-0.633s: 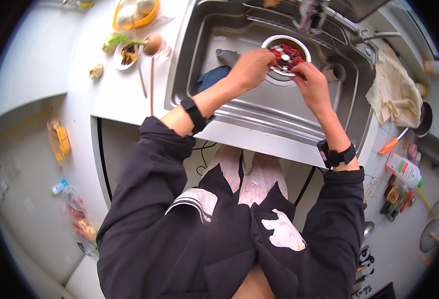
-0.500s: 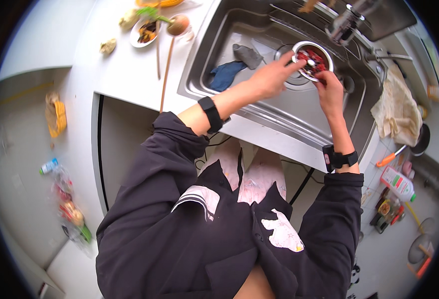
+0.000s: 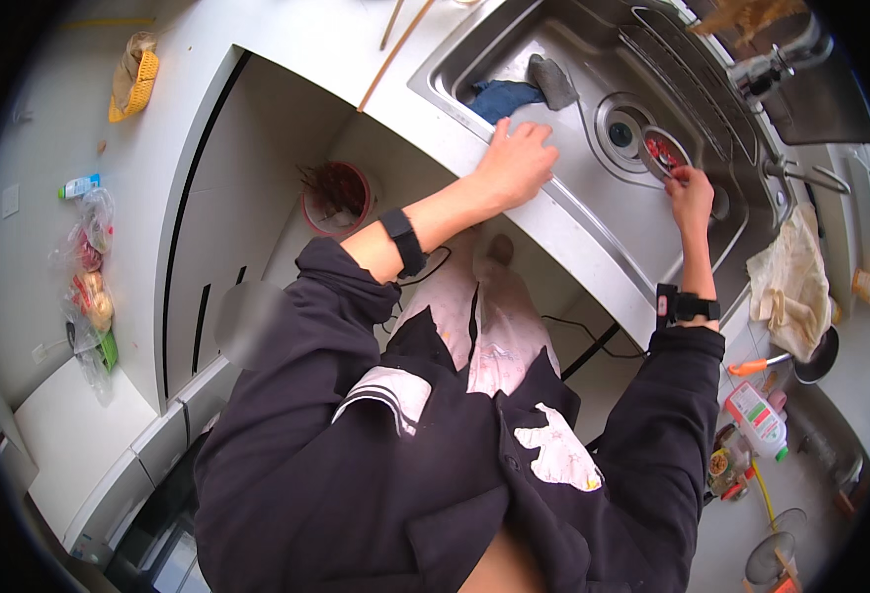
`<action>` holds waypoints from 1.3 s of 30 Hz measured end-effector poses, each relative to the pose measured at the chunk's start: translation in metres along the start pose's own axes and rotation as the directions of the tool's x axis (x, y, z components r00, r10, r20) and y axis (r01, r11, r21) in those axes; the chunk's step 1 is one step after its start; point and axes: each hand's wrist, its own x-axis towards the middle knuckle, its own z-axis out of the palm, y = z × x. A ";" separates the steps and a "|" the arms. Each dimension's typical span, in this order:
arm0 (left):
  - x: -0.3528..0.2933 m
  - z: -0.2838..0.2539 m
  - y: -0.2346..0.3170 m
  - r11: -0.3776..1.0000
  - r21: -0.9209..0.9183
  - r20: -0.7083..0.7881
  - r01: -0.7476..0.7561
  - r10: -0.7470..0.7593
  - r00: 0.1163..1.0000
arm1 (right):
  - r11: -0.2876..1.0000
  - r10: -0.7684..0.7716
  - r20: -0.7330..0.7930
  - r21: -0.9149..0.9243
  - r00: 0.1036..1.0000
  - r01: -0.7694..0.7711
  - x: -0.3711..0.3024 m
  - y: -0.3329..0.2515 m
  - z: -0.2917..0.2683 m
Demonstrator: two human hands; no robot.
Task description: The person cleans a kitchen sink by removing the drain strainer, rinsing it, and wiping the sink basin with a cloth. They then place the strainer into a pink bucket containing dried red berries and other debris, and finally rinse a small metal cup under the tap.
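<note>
Right hand (image 3: 690, 193): fingers and thumb are clamping the near rim of a small round metal basket (image 3: 666, 150). Basket: is sitting just beyond the right fingertips, inside the sink (image 3: 603, 203), its mouth tilting and its inside bearing red bits. Drain opening (image 3: 623, 132), round with a dark centre: is lying ahead and to the left of the right hand, just beside the basket. Left hand (image 3: 519, 163): is hanging over the sink's front edge, fingers bending and standing apart; whether it is touching that edge, one cannot tell. Blue cloth (image 3: 504, 99): is lying crumpled just beyond the left hand. Grey cloth (image 3: 551, 81): is resting against the blue one, farther from the left hand. Long brown stick (image 3: 396, 56): is lying on the white desk (image 3: 306, 40), to the left of and beyond the left hand. Pink bucket (image 3: 339, 193): is standing under the desk, left of the left hand, dark stalks filling it. Faucet (image 3: 763, 74): is rising beyond the right hand, toward its right. Beige cloth (image 3: 790, 282): is draping to the right of the right hand and nearer the body.
</note>
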 end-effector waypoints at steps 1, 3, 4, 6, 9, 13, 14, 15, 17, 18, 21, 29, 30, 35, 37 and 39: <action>-0.004 -0.002 0.004 1.000 0.013 -0.035 0.015 -0.014 0.999 | 0.997 -0.053 -0.056 -0.054 0.997 0.050 0.000 0.003 -0.004; -0.015 -0.008 0.011 0.999 -0.020 -0.073 0.048 -0.049 0.996 | 0.986 -0.125 -0.129 -0.123 0.984 0.109 0.003 0.006 -0.010; -0.021 -0.012 0.013 0.997 -0.030 -0.098 0.071 -0.074 0.992 | 0.982 -0.144 -0.130 -0.138 0.981 0.126 0.004 0.009 -0.015; -0.035 -0.019 0.015 0.994 -0.011 -0.078 0.106 -0.106 0.991 | 0.985 -0.147 -0.139 -0.107 0.979 0.133 0.008 0.012 -0.020; -0.060 -0.025 0.014 0.986 0.017 0.014 0.165 -0.165 0.986 | 0.976 -0.196 -0.117 -0.123 0.974 0.182 0.013 0.018 -0.023; -0.103 -0.020 0.010 0.985 0.033 -0.025 0.168 -0.167 0.986 | 0.966 -0.213 -0.116 -0.172 0.970 0.192 0.019 0.024 -0.021; -0.113 -0.017 0.010 0.983 -0.001 -0.072 0.184 -0.183 0.980 | 0.953 -0.243 -0.086 -0.209 0.966 0.221 0.021 0.024 -0.020; -0.122 -0.014 0.010 0.978 -0.023 -0.075 0.207 -0.208 0.975 | 0.947 -0.216 -0.055 -0.256 0.975 0.196 0.022 0.024 -0.019; -0.138 -0.009 0.007 0.975 -0.072 -0.118 0.210 -0.217 0.969 | 0.939 -0.249 -0.050 -0.259 0.967 0.228 0.026 0.021 -0.016; -0.147 -0.006 0.006 0.973 -0.089 -0.135 0.212 -0.223 0.966 | 0.937 -0.261 -0.065 -0.257 0.963 0.237 0.028 0.019 -0.016; -0.180 0.002 -0.005 0.955 -0.187 -0.206 0.231 -0.268 0.941 | 0.898 -0.371 -0.116 -0.296 0.921 0.325 0.029 0.009 -0.016; -0.303 0.032 -0.073 0.743 -0.492 -0.087 0.453 -0.559 0.824 | 0.843 -0.513 -0.256 -0.327 0.819 0.426 -0.013 -0.049 -0.031; -0.320 0.037 -0.086 0.724 -0.508 -0.072 0.467 -0.576 0.814 | 0.829 -0.533 -0.267 -0.354 0.803 0.433 -0.024 -0.063 -0.034; -0.396 0.067 -0.148 0.618 -0.602 -0.034 0.506 -0.652 0.757 | 0.764 -0.625 -0.333 -0.445 0.706 0.467 -0.085 -0.152 -0.050; -0.423 0.080 -0.174 0.551 -0.657 -0.006 0.515 -0.687 0.726 | 0.769 -0.631 -0.361 -0.404 0.686 0.495 -0.115 -0.202 -0.045; -0.439 0.094 -0.194 0.488 -0.707 0.018 0.511 -0.710 0.704 | 0.756 -0.650 -0.350 -0.389 0.675 0.527 -0.146 -0.249 -0.033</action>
